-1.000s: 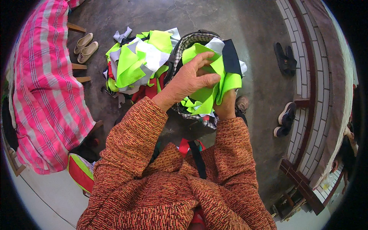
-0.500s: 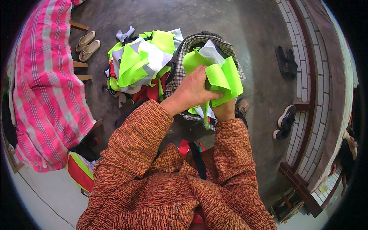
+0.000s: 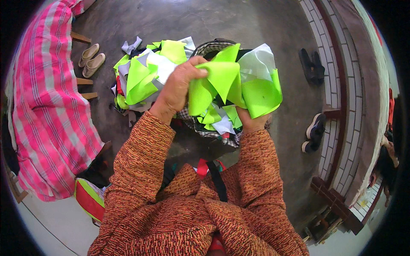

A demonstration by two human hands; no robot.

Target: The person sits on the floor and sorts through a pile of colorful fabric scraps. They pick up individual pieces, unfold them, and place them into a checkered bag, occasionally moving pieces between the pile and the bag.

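My left hand point(image 3: 177, 87) pinches a neon green fabric scrap point(image 3: 215, 81) between thumb and fingers. My right hand point(image 3: 253, 120) is under another bright green scrap point(image 3: 262, 96) with a silver-grey piece point(image 3: 257, 62) standing above it; its fingers are mostly hidden by the cloth. I cannot tell whether the two green parts are joined. Below them stands a round container lined with black-and-white checked cloth point(image 3: 209, 133), holding green and white scraps point(image 3: 222, 121). To its left lies a heap of green, white and grey fabric scraps point(image 3: 143, 79).
Beige shoes point(image 3: 94, 64) lie by wooden legs under a pink checked cloth point(image 3: 47, 98) at left. Black slippers point(image 3: 311, 66) and dark shoes point(image 3: 315, 132) stand along the white brick wall point(image 3: 331, 89) at right. A green-and-red bag point(image 3: 89, 198) sits at lower left.
My hands have moved apart: the left went left, drawing green cloth with it, while the right shifted slightly right. The held fabric is spread wider. The view has shifted slightly.
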